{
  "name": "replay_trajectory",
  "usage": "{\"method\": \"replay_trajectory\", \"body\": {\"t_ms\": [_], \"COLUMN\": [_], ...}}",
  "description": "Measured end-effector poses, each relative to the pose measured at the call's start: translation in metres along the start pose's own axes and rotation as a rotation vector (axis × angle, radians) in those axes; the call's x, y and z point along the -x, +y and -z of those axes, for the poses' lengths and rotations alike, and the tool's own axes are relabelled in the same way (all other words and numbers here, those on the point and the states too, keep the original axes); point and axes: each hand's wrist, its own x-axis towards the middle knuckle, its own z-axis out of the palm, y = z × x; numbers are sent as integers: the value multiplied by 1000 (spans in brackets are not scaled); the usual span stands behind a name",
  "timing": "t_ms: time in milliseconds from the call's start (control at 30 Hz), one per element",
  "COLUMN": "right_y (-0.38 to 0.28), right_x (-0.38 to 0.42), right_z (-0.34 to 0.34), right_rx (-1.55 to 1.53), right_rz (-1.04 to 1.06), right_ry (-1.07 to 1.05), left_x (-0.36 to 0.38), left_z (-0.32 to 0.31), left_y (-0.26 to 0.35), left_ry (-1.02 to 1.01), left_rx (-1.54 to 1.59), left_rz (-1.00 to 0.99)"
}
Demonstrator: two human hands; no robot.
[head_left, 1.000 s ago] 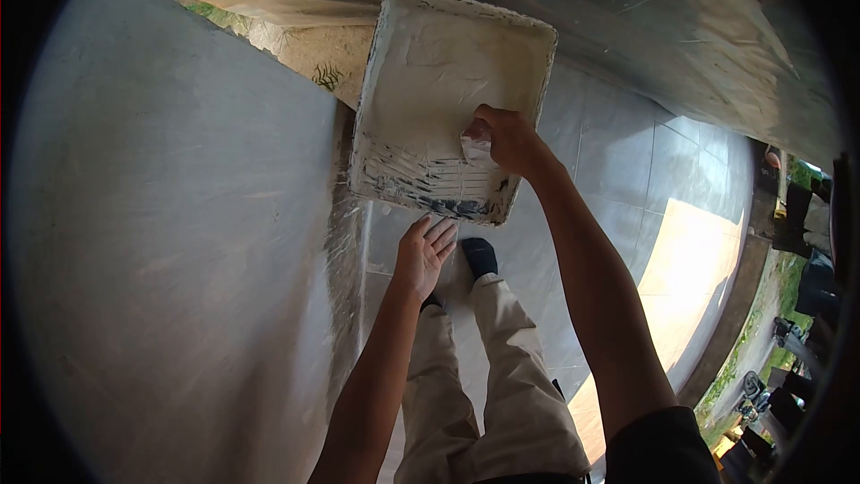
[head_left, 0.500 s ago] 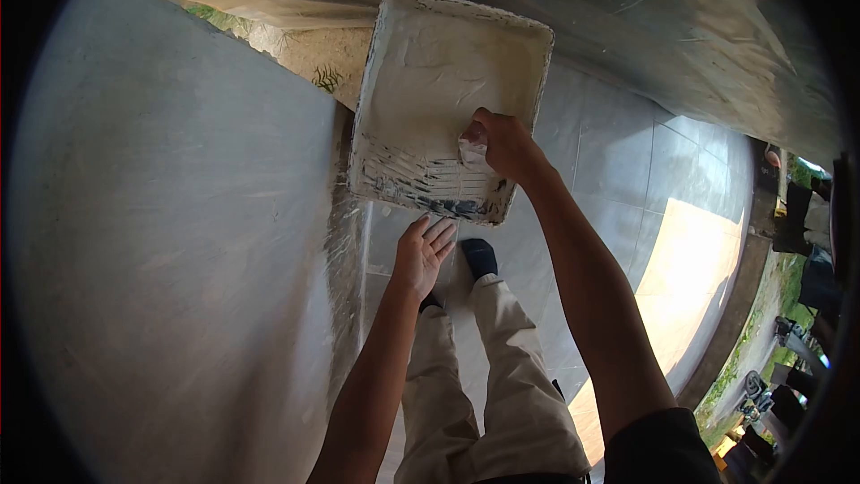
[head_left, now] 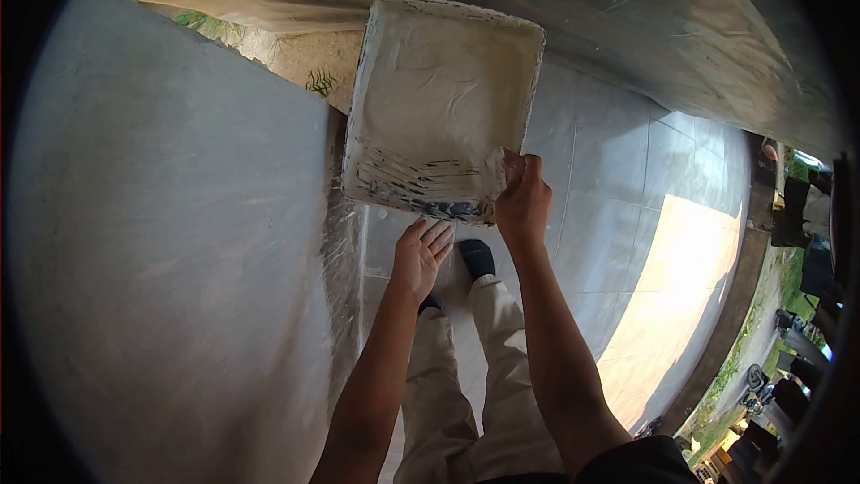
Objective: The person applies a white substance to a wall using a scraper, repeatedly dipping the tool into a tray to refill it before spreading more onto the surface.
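A paint tray (head_left: 448,81) coated in off-white paint is in front of me, its ribbed, dark-streaked end nearest. My left hand (head_left: 424,257) is palm up with fingers stretched out, fingertips right at the tray's near edge. At the tray's near right corner, my right hand (head_left: 524,202) is closed around a small paint-covered tool (head_left: 498,170). Its pale end overlaps the tray's right rim; my fingers hide most of the rest, so I cannot tell its exact kind.
A large grey wall (head_left: 197,215) fills the left side. Plastic sheeting (head_left: 627,27) hangs across the top. Below are grey floor tiles (head_left: 591,179) with a bright sunlit patch, and my feet (head_left: 477,258). Several dark objects and a person's legs (head_left: 791,211) show at the far right.
My right hand has drawn the tool back toward me, from over the tray's ribbed part to its right edge. The tray has shifted slightly left; my left hand stays nearly still.
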Motion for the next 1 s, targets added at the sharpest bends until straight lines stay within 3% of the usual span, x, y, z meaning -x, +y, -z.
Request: {"method": "replay_trajectory", "body": {"t_ms": [67,200,633,700,833,1000], "right_y": [2,1,8,12,12,12], "right_x": [15,27,28,26,19,-7], "right_z": [1,-5,-10,-15,-12,-8], "right_rx": [141,224,141,35,70,38], "right_rz": [-56,-168,-202,-130,-138,80], "right_ry": [126,145,197,278,220,19], "left_x": [-2,-4,-5,-5,-4,-5], "left_z": [0,0,2,3,4,6], "left_y": [0,0,5,5,6,5], "left_ry": [0,7,81,77,64,57], "left_rx": [5,-6,18,15,9,28], "left_rz": [-2,7,44,40,26,27]}}
